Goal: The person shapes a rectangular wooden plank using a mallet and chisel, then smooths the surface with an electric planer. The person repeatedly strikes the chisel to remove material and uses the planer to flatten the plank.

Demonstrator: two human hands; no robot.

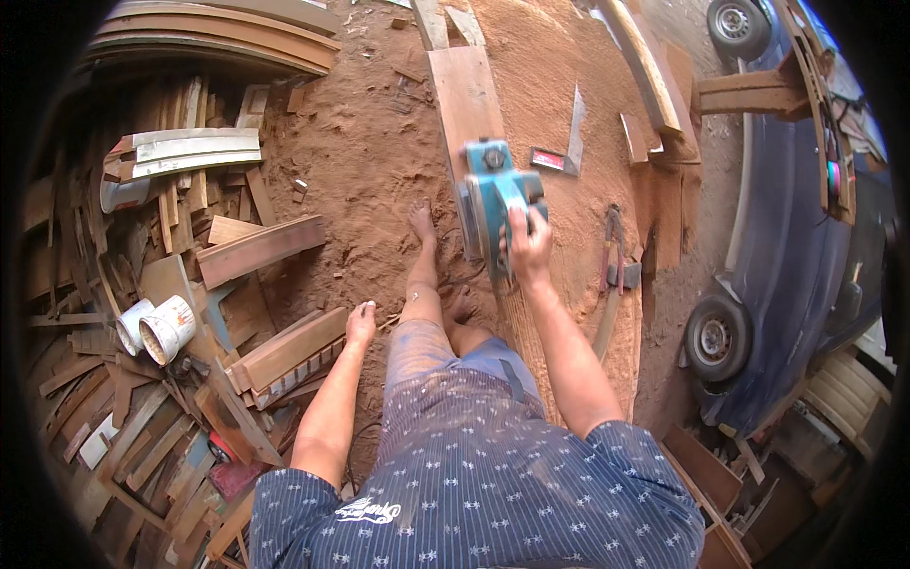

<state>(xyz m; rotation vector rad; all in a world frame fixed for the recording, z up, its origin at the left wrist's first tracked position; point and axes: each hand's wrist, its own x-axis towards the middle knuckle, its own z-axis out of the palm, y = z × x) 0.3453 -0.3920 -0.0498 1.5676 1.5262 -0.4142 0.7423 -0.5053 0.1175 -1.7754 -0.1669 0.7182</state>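
Observation:
My right hand [527, 243] is wrapped round the handle of a teal electric planer [491, 190]. The planer rests on a long reddish wooden board [464, 90] that runs away from me along the left side of a sawdust-covered bench. My left hand [361, 323] hangs free of the board, beside my left leg, with its fingers closed. A small pale spot shows at its fingertips, too small to name. Right of the planer lies a try square [573, 137] with a dark and red stock. Nearer me are pincers [614, 237] and a hammer [624, 276].
Piled timber offcuts [142, 398] fill the left side, with two white buckets [169, 330] among them. Thick beams [645, 71] stand beyond the bench's right side. A dark blue vehicle [782, 256] is parked at the right. Sawdust [370, 142] covers the ground.

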